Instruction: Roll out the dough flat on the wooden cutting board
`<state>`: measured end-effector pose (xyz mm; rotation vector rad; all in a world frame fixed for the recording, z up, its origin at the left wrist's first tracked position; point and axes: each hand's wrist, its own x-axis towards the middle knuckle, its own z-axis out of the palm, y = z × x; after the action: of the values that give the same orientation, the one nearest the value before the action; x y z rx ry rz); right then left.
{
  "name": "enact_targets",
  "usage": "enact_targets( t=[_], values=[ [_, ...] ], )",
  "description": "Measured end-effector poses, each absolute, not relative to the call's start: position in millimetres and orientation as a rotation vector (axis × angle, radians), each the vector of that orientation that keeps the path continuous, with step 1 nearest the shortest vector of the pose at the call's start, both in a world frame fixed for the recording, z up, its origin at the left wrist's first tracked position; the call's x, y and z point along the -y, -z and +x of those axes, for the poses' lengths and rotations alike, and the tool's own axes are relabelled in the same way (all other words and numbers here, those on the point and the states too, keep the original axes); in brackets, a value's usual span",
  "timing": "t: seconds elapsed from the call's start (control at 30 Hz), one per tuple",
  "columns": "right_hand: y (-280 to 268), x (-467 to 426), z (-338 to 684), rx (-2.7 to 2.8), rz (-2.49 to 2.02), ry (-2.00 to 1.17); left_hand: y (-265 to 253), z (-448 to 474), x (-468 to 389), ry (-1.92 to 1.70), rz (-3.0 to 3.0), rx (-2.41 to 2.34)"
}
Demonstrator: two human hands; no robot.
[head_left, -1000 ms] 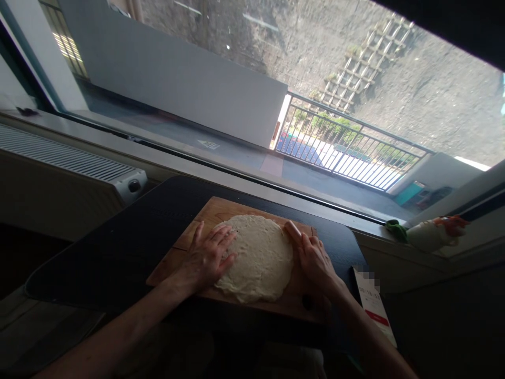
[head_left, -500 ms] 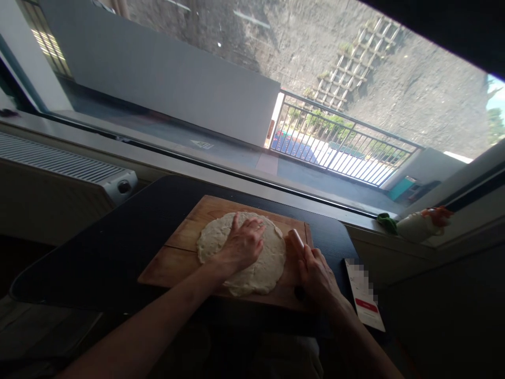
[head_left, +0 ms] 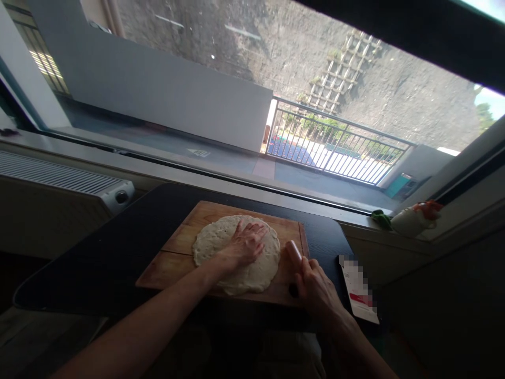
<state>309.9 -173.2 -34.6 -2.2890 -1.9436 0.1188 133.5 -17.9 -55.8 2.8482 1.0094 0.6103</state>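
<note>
A flat, rounded sheet of pale dough (head_left: 221, 237) lies on a wooden board (head_left: 173, 268). My left hand (head_left: 248, 243) rests on top of the dough, palm down, its fingers stretched toward the upper right. Beside the dough's right edge, my right hand (head_left: 315, 281) is wrapped round a small wooden rolling pin (head_left: 294, 254). The pin's far end sticks out past my fingers over the board, and its near end is hidden in my grip.
The board sits on a black table (head_left: 106, 252) against a window sill (head_left: 177, 181). A phone (head_left: 359, 289) with a lit screen lies at the table's right. A radiator (head_left: 106, 192) stands left. On the sill's right end is a white pot (head_left: 408, 220) by a green item (head_left: 381, 218).
The camera view has shifted slightly. My left hand has slid a little to the right over the dough. My right hand still holds the rolling pin by the dough's edge.
</note>
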Motion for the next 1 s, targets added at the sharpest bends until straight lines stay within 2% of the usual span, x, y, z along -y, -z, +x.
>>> enact_targets(
  t=[0.47,0.7,1.0],
  values=[
    [28.7,177.4,304.5,2.014,-2.202,-0.146,66.5,108.0,35.5,-0.602,2.821,-1.108],
    [3.5,194.6,336.5,2.445,-1.713,-0.187,60.8,96.4,24.0,-0.494,2.831,-0.966],
    [16.0,176.9,344.6,2.590,-1.490,-0.191,63.5,93.5,19.5,-0.492,2.885,-0.935]
  ],
)
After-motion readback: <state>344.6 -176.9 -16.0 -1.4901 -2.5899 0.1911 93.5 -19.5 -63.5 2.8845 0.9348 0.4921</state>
